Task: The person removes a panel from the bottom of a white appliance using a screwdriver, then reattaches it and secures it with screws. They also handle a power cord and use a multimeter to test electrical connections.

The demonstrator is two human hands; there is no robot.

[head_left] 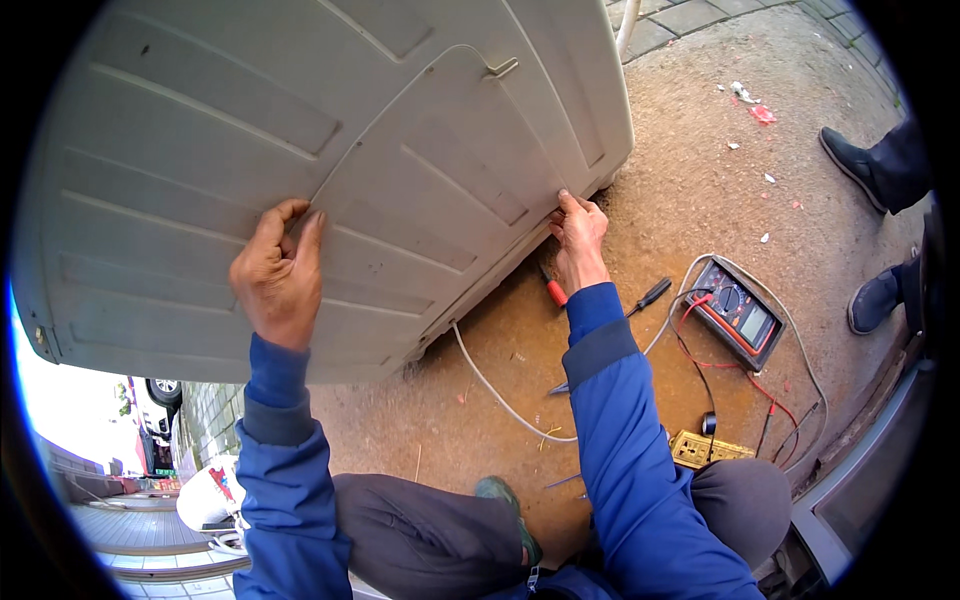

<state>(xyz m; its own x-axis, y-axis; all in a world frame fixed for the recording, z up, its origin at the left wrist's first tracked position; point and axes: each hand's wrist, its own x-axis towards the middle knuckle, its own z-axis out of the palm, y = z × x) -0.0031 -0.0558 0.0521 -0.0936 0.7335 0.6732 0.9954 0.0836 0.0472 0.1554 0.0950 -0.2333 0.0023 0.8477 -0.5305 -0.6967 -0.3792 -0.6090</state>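
A large off-white metal cabinet with pressed ribs fills the upper left. Set into its side is a ribbed cover panel with a curved seam and a small tab. Thumb and forefinger of my left hand are bent together at the seam on the panel's left edge. My right hand pinches the panel's lower right edge, its other fingers curled underneath. Below the right hand, a red-handled tool is partly hidden by my wrist. Beside the sleeve lies a black-handled screwdriver.
A multimeter with red and black leads lies on the ground at right. Nearer me are a yellow power strip and a black ring. A white cable leaves the cabinet's underside. Another person's shoes stand at far right.
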